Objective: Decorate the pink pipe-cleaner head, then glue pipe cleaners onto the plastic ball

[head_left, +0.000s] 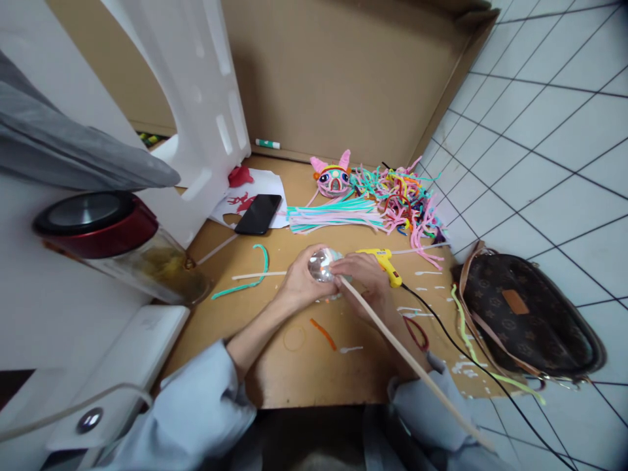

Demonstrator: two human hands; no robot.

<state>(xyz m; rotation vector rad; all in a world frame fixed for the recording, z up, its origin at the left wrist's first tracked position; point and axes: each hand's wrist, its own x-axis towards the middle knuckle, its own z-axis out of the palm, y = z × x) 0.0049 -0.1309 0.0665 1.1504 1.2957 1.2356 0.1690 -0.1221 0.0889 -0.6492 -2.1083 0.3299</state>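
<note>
My left hand (pixel 301 278) is wrapped round a clear, shiny ball (pixel 321 265) above the middle of the table. At the ball's right side, my right hand (pixel 366 278) has its fingers closed on a long pale pipe cleaner (pixel 392 337), one end close to the ball. The pipe cleaner's free length slants down past my right forearm. Just behind the right hand lies a yellow hot glue gun (pixel 385 261), its nozzle end partly hidden. Left of my hands are a teal pipe cleaner (pixel 265 261), bent at the top, and a straight pale one (pixel 255 276).
A finished-looking pink-eared figure (pixel 333 178), a bundle of pipe cleaners (pixel 333 216) and a tangled heap (pixel 405 196) lie at the back. A phone (pixel 260 214) rests on paper. A glass bottle (pixel 161 261) stands left; a brown bag (pixel 530 307) and black cord (pixel 441 327) are right.
</note>
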